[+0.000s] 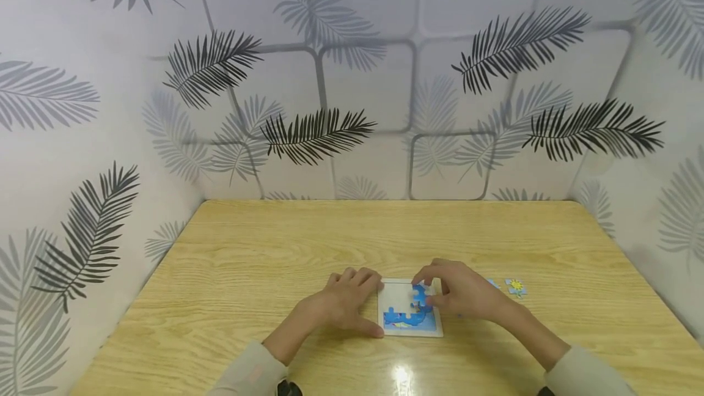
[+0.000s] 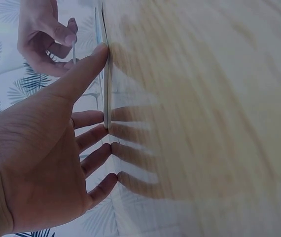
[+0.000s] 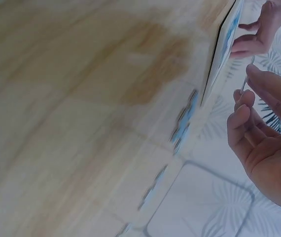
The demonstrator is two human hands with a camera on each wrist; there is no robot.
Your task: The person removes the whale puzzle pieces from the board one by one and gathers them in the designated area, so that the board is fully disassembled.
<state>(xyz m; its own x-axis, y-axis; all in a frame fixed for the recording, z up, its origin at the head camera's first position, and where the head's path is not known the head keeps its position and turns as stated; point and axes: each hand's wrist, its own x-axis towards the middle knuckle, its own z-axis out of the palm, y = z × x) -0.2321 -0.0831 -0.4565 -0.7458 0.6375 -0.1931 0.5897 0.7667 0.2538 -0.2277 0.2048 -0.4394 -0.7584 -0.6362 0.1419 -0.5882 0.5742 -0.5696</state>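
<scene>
A shallow white puzzle tray (image 1: 412, 333) lies on the table in the head view, with blue jigsaw pieces (image 1: 400, 319) fitted along its near side. My left hand (image 1: 348, 299) steadies the tray's left edge, thumb near the front corner and spread fingers toward the back; in the left wrist view the fingertips touch the rim and tabletop. Over the tray's right side, my right hand (image 1: 462, 289) pinches a thin puzzle piece (image 3: 244, 84) between thumb and fingers. That piece shows edge-on in both wrist views, raised off the tray.
To the right of the tray lie loose puzzle pieces, one with a yellow flower (image 1: 516, 286) and a blue one (image 1: 493, 283) partly behind the right hand. The wooden table (image 1: 264, 249) runs back to a wall with leaf patterns (image 1: 363, 164).
</scene>
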